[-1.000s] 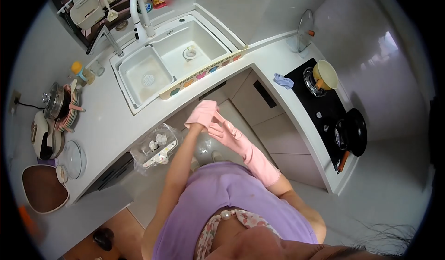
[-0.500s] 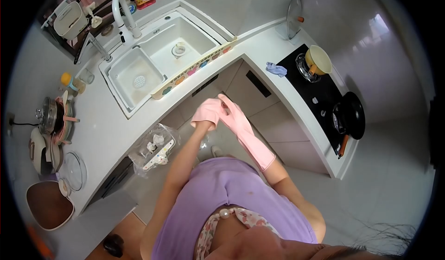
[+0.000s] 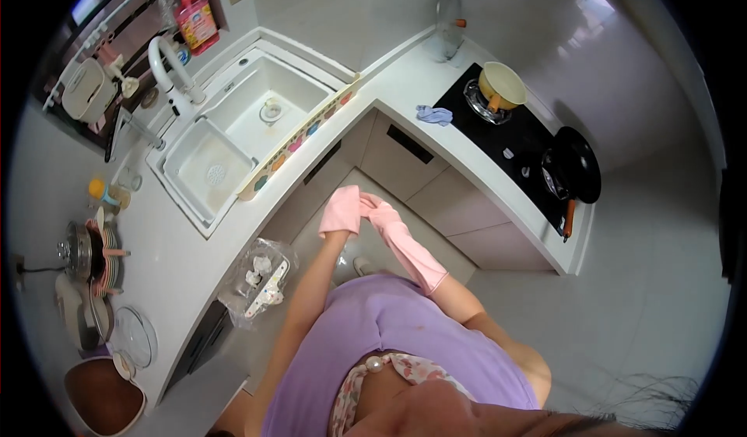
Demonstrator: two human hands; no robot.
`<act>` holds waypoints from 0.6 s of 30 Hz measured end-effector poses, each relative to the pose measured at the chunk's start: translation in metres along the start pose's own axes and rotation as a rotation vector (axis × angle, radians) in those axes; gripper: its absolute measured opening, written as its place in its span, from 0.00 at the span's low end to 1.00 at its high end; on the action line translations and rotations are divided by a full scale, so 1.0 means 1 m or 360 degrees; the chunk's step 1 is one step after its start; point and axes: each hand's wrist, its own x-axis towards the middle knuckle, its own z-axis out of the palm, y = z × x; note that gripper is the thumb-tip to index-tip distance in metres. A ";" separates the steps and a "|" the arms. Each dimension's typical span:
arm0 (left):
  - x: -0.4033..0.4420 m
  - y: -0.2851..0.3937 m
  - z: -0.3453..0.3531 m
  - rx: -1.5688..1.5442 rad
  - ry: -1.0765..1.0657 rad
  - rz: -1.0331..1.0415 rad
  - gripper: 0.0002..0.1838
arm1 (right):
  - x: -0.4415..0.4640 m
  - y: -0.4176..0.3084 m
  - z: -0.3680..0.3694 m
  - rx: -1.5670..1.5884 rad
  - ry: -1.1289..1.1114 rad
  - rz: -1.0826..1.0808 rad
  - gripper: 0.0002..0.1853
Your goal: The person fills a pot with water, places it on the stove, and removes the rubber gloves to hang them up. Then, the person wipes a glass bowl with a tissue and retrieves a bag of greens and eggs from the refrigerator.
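Observation:
Both of my hands are in pink rubber gloves, close together in front of my purple top. The glove on my left hand (image 3: 341, 212) has its cuff turned back over the hand, leaving the wrist bare and hiding the fingers. A long glove covers my right hand (image 3: 379, 210) and reaches up the forearm. The right fingers are drawn together at the edge of the left glove and grip it.
The white double sink (image 3: 268, 110) and faucet (image 3: 167, 71) are at the upper left. A yellow pot (image 3: 502, 85) and black pan (image 3: 577, 164) rest on the stove. A blue cloth (image 3: 434, 115) lies beside it. A plastic-lined bin (image 3: 261, 281) hangs below the counter.
The view has shifted, moving the sink and stove leftward in the frame. My hands stay together, and the right fingers have closed in on the left glove's edge.

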 end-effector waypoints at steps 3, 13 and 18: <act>-0.008 0.028 -0.029 -0.1252 -0.0046 -0.0208 0.20 | -0.002 -0.012 -0.020 0.0731 -0.0004 -0.0053 0.31; 0.008 0.001 0.024 -0.2059 -0.0063 -0.0888 0.18 | -0.029 -0.001 0.012 0.1217 -0.0526 0.0028 0.29; 0.020 -0.010 0.020 -0.1704 0.0093 -0.1151 0.18 | -0.057 -0.006 0.028 0.0798 -0.0321 -0.0152 0.27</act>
